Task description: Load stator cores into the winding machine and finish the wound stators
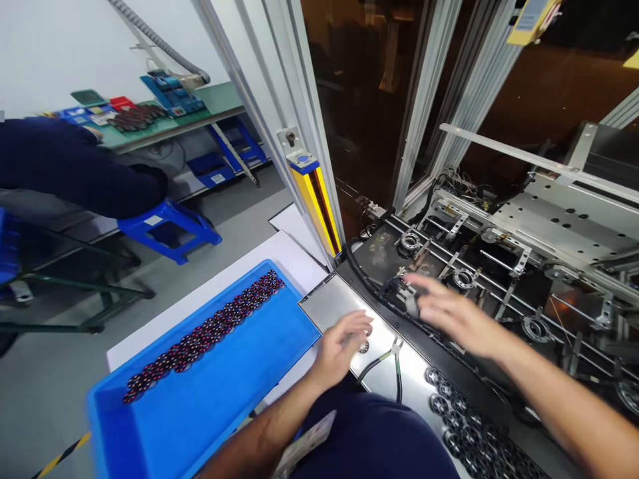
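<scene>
Left hand (pixel 335 354): fingers partly curled above the metal plate (pixel 327 303); grasp cannot be determined.
Right hand (pixel 452 319): motion-blurred, fingers extended forward-left over the machine bed; grey piece (pixel 412 306) under the fingertips; contact or grasp cannot be determined.
Small round parts (pixel 364 347): two, at the left fingertips; outline circular, no long axis evident.
Pliers (pixel 396 348): on the plate, between the hands; long axis runs away from the body, nose forward, handles spread toward the body.
Dark round parts (pixel 453 420): grouped on the plate, nearer the body than the right hand.
Blue tray (pixel 239 379): left of the left hand; contains a row of dark red-flecked parts (pixel 200 338), axis near-left to far-right.
Ring fixture (pixel 464 278): just beyond the right hand.
Label (pixel 532 14): on a yellow housing, well beyond the right hand; text illegible.
</scene>
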### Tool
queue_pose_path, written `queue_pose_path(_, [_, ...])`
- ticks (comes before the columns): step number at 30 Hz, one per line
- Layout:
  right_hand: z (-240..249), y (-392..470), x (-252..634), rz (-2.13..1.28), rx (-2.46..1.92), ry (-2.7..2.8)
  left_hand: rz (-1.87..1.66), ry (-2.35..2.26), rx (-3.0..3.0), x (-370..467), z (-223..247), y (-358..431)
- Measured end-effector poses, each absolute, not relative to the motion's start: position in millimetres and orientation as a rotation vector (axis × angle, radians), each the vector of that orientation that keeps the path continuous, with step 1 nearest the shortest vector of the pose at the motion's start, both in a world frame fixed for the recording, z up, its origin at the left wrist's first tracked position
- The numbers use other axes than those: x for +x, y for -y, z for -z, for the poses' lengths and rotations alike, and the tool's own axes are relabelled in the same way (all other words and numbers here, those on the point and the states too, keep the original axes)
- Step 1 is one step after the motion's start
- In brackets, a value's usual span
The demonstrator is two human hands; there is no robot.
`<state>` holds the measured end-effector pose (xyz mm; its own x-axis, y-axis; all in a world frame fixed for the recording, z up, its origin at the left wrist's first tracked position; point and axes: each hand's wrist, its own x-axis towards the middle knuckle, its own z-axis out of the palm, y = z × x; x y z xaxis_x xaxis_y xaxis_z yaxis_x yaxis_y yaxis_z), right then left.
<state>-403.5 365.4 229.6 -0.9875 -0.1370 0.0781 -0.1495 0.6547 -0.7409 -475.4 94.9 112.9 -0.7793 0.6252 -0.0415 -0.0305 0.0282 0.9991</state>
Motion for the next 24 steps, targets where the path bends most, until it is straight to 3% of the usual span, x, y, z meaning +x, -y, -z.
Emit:
queue_pose_path(2, [-207.5,-409.2,-452.7,-1.012,0.034,2.914,-1.812,-2.095,0.493,-492.7,-78.9,-93.5])
queue_pose_path(8, [-138.1,-480.5,-553.5,-0.818,-0.154,2.993,-1.774,-2.321,0.366,-500.3,-15.3,-95.0])
queue_pose_path(13, [-111.8,-484.3,-569.0,-0.739,-0.187,3.080,-1.739,-2.368,0.379,-493.5,-8.5,-96.8])
queue_pose_path(24, [-104.5,-476.8,-585.0,-0.579,-0.511,3.270,-1.684,-2.394,0.428,-493.8,-5.6,-96.4])
